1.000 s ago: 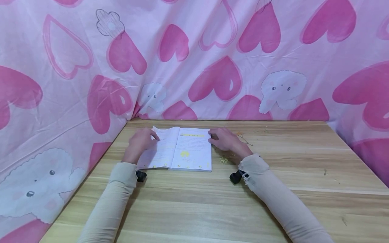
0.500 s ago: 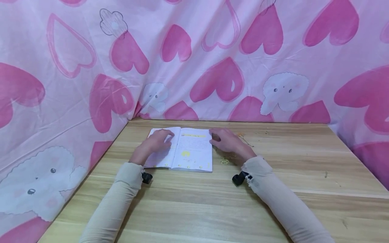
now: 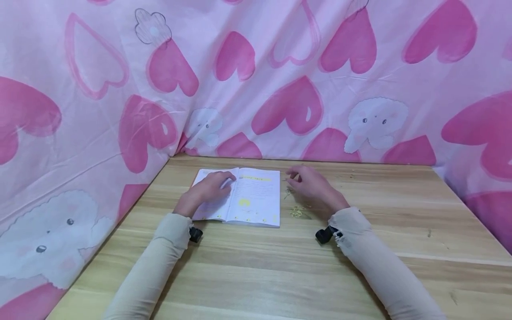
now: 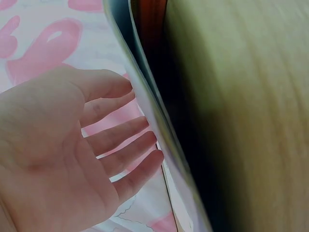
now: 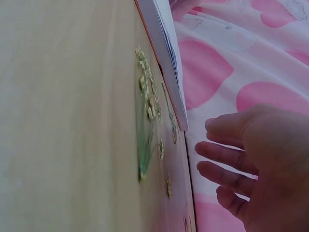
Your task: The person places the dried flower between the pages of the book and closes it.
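Note:
An open book [image 3: 256,206] with white pages and yellow print lies towards the back of the wooden table. My left hand [image 3: 210,187] rests on its left page. In the left wrist view the loosely extended fingers [image 4: 137,145] of that hand touch the page surface. To the right of the book, my right hand [image 3: 314,184] hovers apart from it. Its fingers are relaxed and hold nothing, as the right wrist view confirms. Beneath and beside this hand lie small dried yellow flowers on green stems [image 5: 147,106], close to the book's right edge.
Pink cloth [image 3: 280,102] with hearts and white animal figures stands behind the wooden table [image 3: 248,275] and along its left side. A few small flower bits lie on the table's right half. A black wrist camera [image 3: 326,234] sits under the right cuff.
My left hand has moved right across the left page towards the fold. The right hand has left the book's right edge and drawn off to the right.

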A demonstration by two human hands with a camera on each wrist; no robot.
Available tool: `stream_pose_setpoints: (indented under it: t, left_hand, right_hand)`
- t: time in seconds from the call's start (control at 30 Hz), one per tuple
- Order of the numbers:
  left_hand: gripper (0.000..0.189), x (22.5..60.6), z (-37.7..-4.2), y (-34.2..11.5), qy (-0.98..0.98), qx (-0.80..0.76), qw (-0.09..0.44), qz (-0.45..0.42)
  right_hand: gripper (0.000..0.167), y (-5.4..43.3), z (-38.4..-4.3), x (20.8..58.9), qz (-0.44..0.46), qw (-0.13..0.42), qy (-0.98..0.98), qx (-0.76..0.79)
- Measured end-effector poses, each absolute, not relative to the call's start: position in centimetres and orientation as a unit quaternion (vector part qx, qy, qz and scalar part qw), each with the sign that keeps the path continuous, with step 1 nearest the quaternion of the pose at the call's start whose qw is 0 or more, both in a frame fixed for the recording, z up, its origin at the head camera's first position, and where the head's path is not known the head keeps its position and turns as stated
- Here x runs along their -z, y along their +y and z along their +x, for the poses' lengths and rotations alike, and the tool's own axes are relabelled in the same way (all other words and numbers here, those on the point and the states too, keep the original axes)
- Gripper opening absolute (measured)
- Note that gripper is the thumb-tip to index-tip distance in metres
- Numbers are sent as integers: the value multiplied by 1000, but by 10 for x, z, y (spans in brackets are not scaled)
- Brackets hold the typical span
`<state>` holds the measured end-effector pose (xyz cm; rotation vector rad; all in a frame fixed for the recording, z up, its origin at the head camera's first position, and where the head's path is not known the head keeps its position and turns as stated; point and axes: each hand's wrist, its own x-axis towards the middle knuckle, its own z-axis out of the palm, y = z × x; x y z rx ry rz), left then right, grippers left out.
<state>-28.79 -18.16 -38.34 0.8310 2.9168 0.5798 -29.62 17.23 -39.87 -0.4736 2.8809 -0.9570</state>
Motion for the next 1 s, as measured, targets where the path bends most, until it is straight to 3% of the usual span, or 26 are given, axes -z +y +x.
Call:
stream_pose_setpoints:
  t: [0.3,0.7,1.0]
  left_hand:
    - [36,382,-289,-178,947,-184,42,260]
    - [37,384,-286,-177,949,-189,37,249]
    - [37,385,-285,-175,950,-193,39,244]
  right_hand:
    - [12,179,-285,398,-191,29,946,261]
    - [29,170,-276,394,-204,52,956,205]
    - [6,181,-281,392,-213,71,951,213]
